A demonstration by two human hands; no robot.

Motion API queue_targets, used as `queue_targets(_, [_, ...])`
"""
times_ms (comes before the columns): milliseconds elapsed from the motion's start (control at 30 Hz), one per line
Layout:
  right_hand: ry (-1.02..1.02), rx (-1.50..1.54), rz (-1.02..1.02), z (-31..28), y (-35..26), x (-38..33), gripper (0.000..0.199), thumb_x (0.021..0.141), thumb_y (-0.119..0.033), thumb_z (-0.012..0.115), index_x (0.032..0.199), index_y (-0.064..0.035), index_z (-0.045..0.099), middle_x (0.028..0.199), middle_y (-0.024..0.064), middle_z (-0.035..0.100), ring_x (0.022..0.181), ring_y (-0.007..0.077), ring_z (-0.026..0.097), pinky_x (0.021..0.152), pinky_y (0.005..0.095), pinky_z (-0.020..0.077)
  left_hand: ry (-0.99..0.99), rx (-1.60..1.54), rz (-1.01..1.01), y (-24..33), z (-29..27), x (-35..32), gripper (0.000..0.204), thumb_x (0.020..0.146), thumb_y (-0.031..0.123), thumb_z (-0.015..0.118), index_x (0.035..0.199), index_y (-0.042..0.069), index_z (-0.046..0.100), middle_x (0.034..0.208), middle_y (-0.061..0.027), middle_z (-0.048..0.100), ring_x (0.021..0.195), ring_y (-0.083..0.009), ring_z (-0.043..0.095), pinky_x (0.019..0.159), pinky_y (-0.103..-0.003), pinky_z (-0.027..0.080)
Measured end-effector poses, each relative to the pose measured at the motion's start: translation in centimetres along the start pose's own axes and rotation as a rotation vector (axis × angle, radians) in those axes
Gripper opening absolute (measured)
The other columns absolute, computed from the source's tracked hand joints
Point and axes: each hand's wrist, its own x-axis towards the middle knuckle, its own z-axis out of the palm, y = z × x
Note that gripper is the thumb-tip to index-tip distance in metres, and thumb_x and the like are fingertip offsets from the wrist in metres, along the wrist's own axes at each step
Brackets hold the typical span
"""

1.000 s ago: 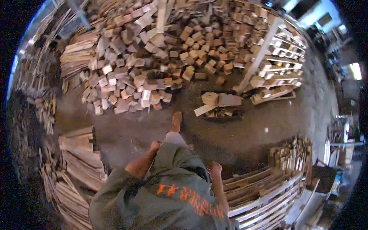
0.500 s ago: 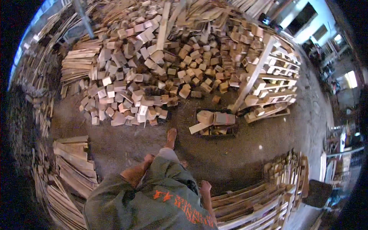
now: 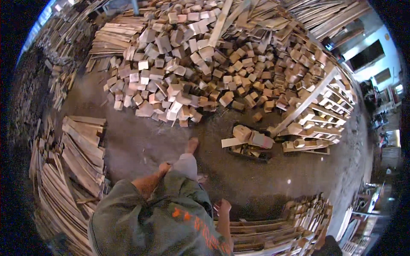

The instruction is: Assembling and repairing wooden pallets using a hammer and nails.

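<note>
My left hand hangs beside my left thigh, against the pale trouser leg. Its fingers are too small and turned away to make out. My right hand hangs low at my right side, fingers loosely parted and nothing in them. Just beyond and below it lies a stack of long wooden strips. Ahead on the right, a dark crate on the ground holds several wood blocks. A broad heap of cut wood blocks spreads across the far side.
Stacked boards lie along my left. A slatted wooden rack filled with blocks leans at the right. Long planks rest on the heap. Brown dirt floor runs between the heap and me.
My view has shifted, so the heap and rack sit higher and farther right, and the left boards show more. My right hand has swung slightly and its fingers show more.
</note>
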Motion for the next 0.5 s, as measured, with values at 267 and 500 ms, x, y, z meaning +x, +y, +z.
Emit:
queue_targets(267, [-0.149, 0.099, -0.037, 1.6, -1.7, -1.6, 0.019, 0.088, -0.023, 0.058, 0.099, -0.0076, 0.053, 0.08, 0.0122, 0.059, 0.068, 0.028, 0.061, 0.057, 0.043, 0.0541, -0.34, 0.243, -0.48, -2.2, -3.3, -1.1, 0.04, 0.076, 0.039, 0.064, 0.096, 0.005, 0.069, 0.094, -0.0182, 0.067, 0.088, -0.0367, 0.063, 0.076, -0.044, 0.05])
queue_targets(500, [-0.293, -0.008, 0.004, 6.0, -2.4, -1.7, 0.022, 0.087, -0.022, 0.059, 0.102, -0.0075, 0.054, 0.078, 0.0118, 0.061, 0.065, 0.0261, 0.062, 0.056, 0.0405, 0.0542, -0.217, 0.435, -0.804, -5.1, -7.6, -4.2, 0.029, 0.083, 0.031, 0.06, 0.091, 0.005, 0.07, 0.088, -0.0177, 0.067, 0.083, -0.0314, 0.065, 0.067, -0.042, 0.049])
